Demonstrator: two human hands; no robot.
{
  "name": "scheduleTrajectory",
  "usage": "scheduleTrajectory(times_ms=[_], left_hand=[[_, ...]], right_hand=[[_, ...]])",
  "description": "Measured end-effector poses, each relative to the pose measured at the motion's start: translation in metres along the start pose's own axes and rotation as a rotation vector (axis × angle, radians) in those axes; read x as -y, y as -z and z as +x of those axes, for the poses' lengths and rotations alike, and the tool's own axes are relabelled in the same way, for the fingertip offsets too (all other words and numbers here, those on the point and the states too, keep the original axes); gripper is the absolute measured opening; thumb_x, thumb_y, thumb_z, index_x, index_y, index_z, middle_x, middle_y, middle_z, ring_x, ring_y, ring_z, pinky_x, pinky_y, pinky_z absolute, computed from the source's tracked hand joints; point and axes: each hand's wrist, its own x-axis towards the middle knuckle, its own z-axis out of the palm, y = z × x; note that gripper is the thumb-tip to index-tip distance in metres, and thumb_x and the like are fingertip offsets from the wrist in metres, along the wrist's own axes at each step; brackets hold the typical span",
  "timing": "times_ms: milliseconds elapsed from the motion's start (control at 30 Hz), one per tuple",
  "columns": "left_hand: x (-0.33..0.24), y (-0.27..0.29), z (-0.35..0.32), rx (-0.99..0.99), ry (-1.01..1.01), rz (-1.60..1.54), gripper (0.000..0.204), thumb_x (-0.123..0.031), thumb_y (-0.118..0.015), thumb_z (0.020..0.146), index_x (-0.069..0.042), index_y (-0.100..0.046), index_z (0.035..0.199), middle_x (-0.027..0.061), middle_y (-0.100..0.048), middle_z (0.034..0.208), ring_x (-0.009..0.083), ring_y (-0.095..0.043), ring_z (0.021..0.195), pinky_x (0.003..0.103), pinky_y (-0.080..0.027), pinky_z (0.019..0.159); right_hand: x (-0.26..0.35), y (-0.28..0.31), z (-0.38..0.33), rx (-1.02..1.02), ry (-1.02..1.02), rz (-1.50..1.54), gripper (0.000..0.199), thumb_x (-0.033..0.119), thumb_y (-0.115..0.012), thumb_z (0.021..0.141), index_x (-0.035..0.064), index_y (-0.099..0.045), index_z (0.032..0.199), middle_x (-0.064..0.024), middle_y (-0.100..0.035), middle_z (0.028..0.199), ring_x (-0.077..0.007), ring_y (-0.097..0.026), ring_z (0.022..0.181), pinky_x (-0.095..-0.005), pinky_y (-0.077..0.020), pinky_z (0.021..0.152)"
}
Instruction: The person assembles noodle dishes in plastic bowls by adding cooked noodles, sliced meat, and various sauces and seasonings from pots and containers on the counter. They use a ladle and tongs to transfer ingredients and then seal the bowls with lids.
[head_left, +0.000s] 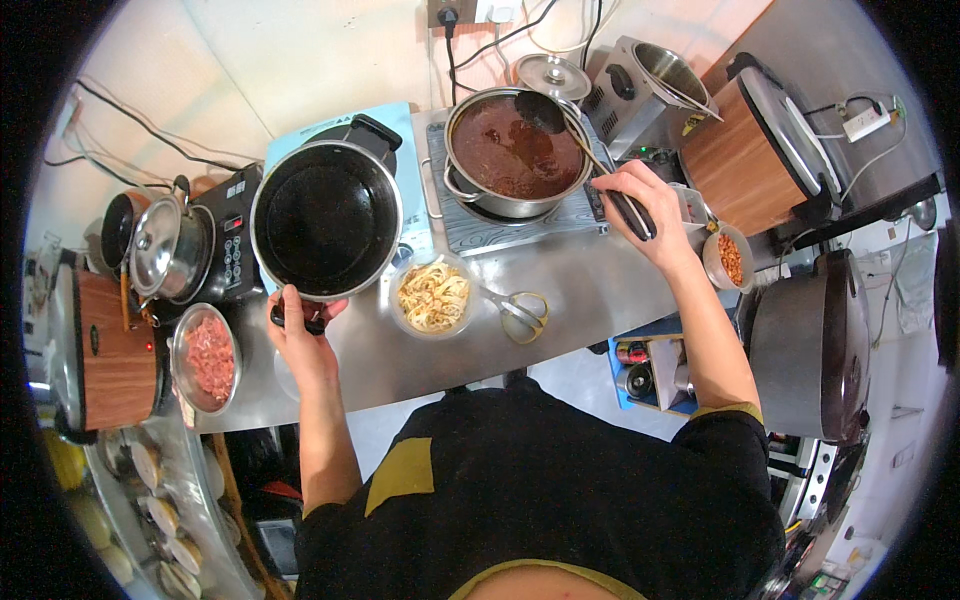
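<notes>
My left hand (pixel 300 330) grips the short black handle of an empty black pan (pixel 326 218), held just above the steel counter (pixel 420 360). My right hand (pixel 640 205) is closed on the dark handle of a ladle (pixel 545 112) whose bowl rests in a steel pot of dark red-brown sauce (pixel 515 150) on an induction hob (pixel 520 225). A clear bowl of pale noodles (pixel 433 295) stands between my hands, just right of the pan.
Scissors (pixel 520 315) lie right of the noodle bowl. A bowl of pink minced meat (pixel 207 358) sits at the left, near a lidded steel pot (pixel 165 248) on a black cooker. A small bowl of orange bits (pixel 730 258) and steel appliances stand at the right.
</notes>
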Motion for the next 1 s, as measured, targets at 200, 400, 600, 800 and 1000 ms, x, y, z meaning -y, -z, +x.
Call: scheduleTrajectory(times_ms=[200,400,600,800,1000], left_hand=[[0.006,-0.019,0.0,-0.009,-0.019,-0.007,0.023,-0.023,-0.053,0.093,-0.001,-0.05,0.101,0.0104,-0.061,0.084,0.0175,-0.062,0.069,0.036,-0.059,0.061],[0.011,-0.032,0.005,-0.035,0.03,-0.054,0.022,-0.023,-0.055,0.092,-0.002,-0.05,0.098,0.012,-0.061,0.085,0.0214,-0.064,0.072,0.037,-0.059,0.061],[0.019,-0.044,0.016,-0.033,0.06,-0.087,0.025,-0.024,-0.058,0.09,-0.001,-0.05,0.094,0.0127,-0.061,0.084,0.0219,-0.064,0.069,0.038,-0.059,0.061],[0.021,-0.057,0.022,-0.022,0.076,-0.1,0.028,-0.026,-0.058,0.09,0.001,-0.049,0.094,0.0131,-0.06,0.078,0.0235,-0.065,0.069,0.037,-0.059,0.06],[0.018,-0.059,0.03,-0.007,0.097,-0.092,0.035,-0.034,-0.057,0.091,0.001,-0.053,0.093,0.01,-0.059,0.076,0.0188,-0.061,0.064,0.037,-0.059,0.06]], right_hand=[[-0.034,-0.008,0.0,0.016,-0.161,0.25,0.023,-0.001,-0.064,0.072,0.0057,-0.064,0.095,-0.0078,-0.061,0.083,-0.019,-0.061,0.076,-0.0283,-0.0474,0.068],[-0.052,-0.006,0.004,-0.193,-0.635,0.801,0.021,0.007,-0.058,0.085,-0.0007,-0.057,0.104,-0.0119,-0.064,0.086,-0.0186,-0.066,0.078,-0.0275,-0.0536,0.069],[-0.064,0.009,0.007,-0.32,-0.721,0.983,0.024,0.009,-0.057,0.086,0.0007,-0.055,0.108,-0.0142,-0.064,0.084,-0.0211,-0.066,0.073,-0.0303,-0.0551,0.066],[-0.039,0.03,0.017,-0.322,-0.74,1.071,0.027,0.012,-0.056,0.087,-0.0014,-0.054,0.11,-0.0177,-0.063,0.083,-0.0229,-0.066,0.07,-0.0312,-0.0561,0.062],[0.009,0.032,0.037,-0.176,-0.701,1.187,0.027,0.012,-0.054,0.087,0.0008,-0.053,0.111,-0.0145,-0.064,0.083,-0.0208,-0.066,0.07,-0.0306,-0.0552,0.064]])
